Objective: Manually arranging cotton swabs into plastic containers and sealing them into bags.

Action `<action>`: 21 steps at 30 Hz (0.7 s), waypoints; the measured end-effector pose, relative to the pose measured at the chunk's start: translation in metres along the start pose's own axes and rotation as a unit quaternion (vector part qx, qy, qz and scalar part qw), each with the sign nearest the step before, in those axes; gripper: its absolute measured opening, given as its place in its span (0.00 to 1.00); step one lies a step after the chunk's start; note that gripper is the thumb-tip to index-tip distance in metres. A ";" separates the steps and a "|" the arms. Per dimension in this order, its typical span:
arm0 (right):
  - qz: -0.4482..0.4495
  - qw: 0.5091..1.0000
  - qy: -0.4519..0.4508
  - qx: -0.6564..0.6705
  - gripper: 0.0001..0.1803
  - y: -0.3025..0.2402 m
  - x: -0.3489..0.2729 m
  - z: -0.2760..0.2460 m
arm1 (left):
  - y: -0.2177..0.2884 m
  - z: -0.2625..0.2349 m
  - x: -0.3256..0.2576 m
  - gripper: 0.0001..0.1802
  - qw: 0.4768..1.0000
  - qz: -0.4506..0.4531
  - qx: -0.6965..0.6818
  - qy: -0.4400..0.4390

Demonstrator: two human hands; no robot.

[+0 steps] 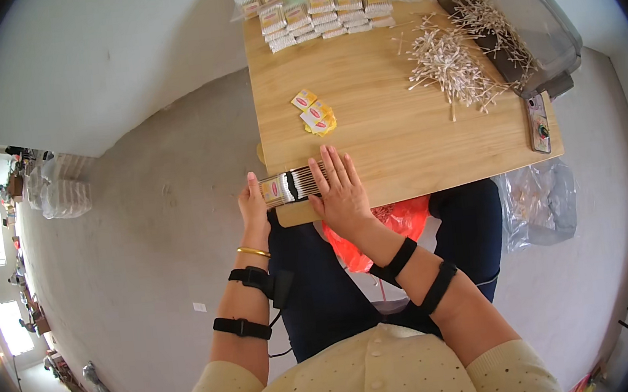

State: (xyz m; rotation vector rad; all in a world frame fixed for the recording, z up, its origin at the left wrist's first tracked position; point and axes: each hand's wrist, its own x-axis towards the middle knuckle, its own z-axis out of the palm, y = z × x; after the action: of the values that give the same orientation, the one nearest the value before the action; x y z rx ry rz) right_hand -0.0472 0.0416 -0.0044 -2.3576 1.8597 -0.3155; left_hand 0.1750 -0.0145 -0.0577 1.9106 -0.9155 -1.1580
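At the near left edge of the table, my left hand [255, 208] grips the left end of a clear pack of cotton swabs [274, 191] with a yellow and white card in it. A row of swabs [305, 182] with black tips reaches rightward from the pack. My right hand [342, 195] lies flat over the right end of this row, fingers straight; what is under the palm is hidden. Just beyond my hands is a small heap of yellow and white cards [314, 114].
Stacked swab packs [321, 13] stand at the far left of the table [367, 114]. Loose swabs [450, 67] spill from a tipped clear bin [539, 11] at the right. A phone [538, 125] lies near the right edge. A red bag [405, 225] hangs between my legs.
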 end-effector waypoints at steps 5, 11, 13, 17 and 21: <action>0.000 1.000 0.004 0.017 0.42 -0.001 0.001 0.000 | 0.011 0.011 -0.012 0.30 0.977 -0.068 -0.201 -0.022; -0.009 0.998 0.012 0.055 0.41 -0.014 0.005 0.006 | 0.009 0.008 -0.013 0.30 0.970 -0.056 -0.232 -0.045; -0.009 0.998 0.013 0.058 0.41 -0.017 0.006 0.007 | 0.010 0.010 -0.014 0.30 0.970 -0.055 -0.234 -0.044; 0.001 0.999 0.019 0.047 0.41 -0.026 0.008 0.007 | 0.008 0.008 -0.011 0.31 0.974 -0.025 -0.222 -0.033; 0.005 1.000 -0.001 0.026 0.42 -0.035 0.011 0.010 | 0.011 0.011 -0.012 0.32 0.978 -0.013 -0.207 -0.012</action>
State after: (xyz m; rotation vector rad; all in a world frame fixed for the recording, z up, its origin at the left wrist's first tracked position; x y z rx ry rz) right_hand -0.0091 0.0391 -0.0053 -2.3124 1.8381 -0.3559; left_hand 0.1589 -0.0119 -0.0468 1.5756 -0.6028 -1.2746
